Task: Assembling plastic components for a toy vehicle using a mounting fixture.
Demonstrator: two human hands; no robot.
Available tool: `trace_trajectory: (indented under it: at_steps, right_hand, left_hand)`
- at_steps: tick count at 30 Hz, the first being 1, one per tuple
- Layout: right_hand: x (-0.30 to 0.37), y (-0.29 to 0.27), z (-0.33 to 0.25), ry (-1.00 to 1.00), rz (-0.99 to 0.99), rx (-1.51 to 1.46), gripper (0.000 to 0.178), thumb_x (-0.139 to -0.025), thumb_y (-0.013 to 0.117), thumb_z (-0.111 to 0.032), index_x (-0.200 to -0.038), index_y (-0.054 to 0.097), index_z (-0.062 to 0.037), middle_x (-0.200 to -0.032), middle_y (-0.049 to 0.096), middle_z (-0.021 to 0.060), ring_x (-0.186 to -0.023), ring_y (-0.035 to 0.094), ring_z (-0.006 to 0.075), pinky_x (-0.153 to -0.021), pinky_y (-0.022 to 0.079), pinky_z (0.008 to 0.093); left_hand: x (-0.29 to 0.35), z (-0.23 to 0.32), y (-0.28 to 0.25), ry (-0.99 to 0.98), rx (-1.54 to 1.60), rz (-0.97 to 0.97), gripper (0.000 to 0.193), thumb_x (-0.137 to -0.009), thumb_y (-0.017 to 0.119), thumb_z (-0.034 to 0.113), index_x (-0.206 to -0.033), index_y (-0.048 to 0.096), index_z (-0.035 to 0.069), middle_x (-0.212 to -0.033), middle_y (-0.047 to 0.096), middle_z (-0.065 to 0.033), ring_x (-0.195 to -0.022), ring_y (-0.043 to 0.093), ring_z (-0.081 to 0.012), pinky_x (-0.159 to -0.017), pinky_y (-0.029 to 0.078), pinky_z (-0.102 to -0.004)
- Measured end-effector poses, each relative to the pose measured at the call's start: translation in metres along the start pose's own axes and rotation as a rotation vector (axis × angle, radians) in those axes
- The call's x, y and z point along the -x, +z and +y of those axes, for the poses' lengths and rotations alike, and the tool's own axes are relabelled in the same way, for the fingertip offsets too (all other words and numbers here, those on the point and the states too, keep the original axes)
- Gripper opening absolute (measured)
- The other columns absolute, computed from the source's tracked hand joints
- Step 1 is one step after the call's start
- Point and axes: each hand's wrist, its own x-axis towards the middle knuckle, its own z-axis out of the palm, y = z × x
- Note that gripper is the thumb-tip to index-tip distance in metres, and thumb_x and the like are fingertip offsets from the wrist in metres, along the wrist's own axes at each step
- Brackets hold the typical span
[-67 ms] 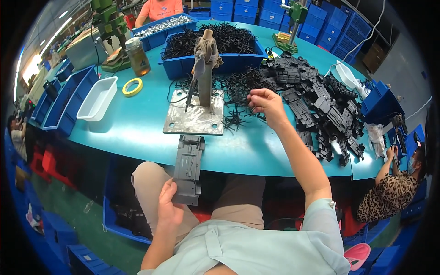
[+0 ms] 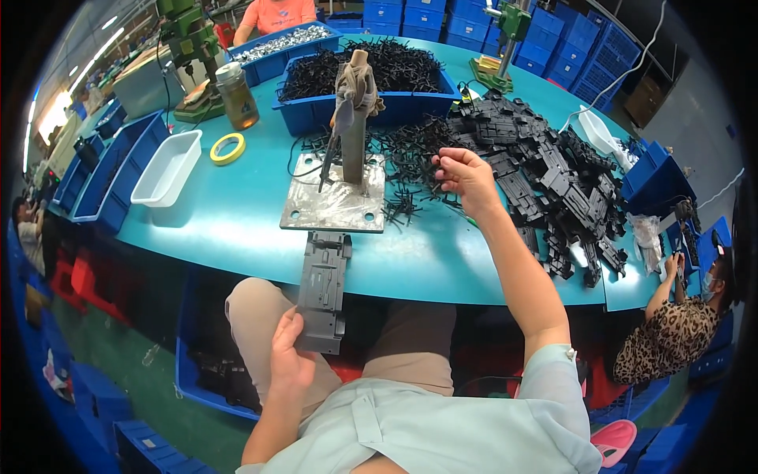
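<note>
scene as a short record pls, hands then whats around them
left hand: holds long black part, far end at the metal plate
right hand: near loose black pieces; whether it holds one is unclear
centre: upright post on the metal plate
behind post: blue bin of small black pieces
right: heap of black parts
left: yellow tape roll, white tray

Covered grips, cropped tops and shadowed corners
Most fingers of the left hand [image 2: 290,359] are hidden behind the black plastic part [image 2: 322,284]; whether that part's far end runs under the metal plate [image 2: 304,209] cannot be told. Anything pinched by the right hand [image 2: 471,180] is too small to make out. The top edge cuts off the orange-shirted person's [image 2: 276,13] head. The blue bin's [image 2: 309,117] front wall hides the lower black strips [image 2: 410,67].
</note>
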Motion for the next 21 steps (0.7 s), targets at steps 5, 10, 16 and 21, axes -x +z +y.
trace_trajectory:
  at_steps: [5,10,16,21]
  right_hand:
    - [0.005,-0.011,-0.012,0.074,-0.056,-0.083,0.018,-0.083,0.064,-0.008,-0.100,0.060,-0.0018,-0.089,0.066,0.0072,-0.067,0.059,0.0102,-0.055,0.048,0.0226]
    - [0.038,-0.004,-0.010,0.063,-0.136,0.160,0.016,-0.082,0.064,-0.007,-0.097,0.061,-0.0009,-0.085,0.065,0.0063,-0.060,0.052,0.0064,-0.052,0.042,0.0203]
    - [0.091,0.027,-0.001,0.002,-0.377,0.614,0.016,-0.085,0.063,-0.011,-0.096,0.065,-0.0002,-0.082,0.066,0.0026,-0.065,0.060,0.0077,-0.056,0.046,0.0213]
    - [0.090,0.018,0.008,-0.017,-0.314,0.566,0.017,-0.086,0.063,-0.013,-0.098,0.065,-0.0010,-0.081,0.065,0.0019,-0.064,0.058,0.0072,-0.056,0.045,0.0216]
  left_hand:
    - [0.001,-0.002,-0.001,-0.013,0.025,0.005,0.026,-0.091,0.051,0.015,-0.115,0.051,0.005,-0.105,0.062,-0.0069,-0.096,0.060,-0.0180,-0.084,0.048,-0.0328]
    - [0.001,-0.001,0.003,-0.023,0.006,-0.029,0.023,-0.091,0.051,0.012,-0.113,0.051,0.005,-0.105,0.062,-0.0078,-0.096,0.060,-0.0185,-0.085,0.048,-0.0340]
    - [-0.001,-0.002,0.005,-0.063,-0.001,-0.032,0.022,-0.090,0.053,0.013,-0.111,0.050,0.006,-0.104,0.062,-0.0081,-0.095,0.061,-0.0194,-0.083,0.049,-0.0345]
    - [-0.002,-0.003,0.006,-0.079,0.011,-0.041,0.022,-0.090,0.053,0.014,-0.110,0.050,0.006,-0.104,0.062,-0.0083,-0.094,0.061,-0.0197,-0.082,0.049,-0.0353]
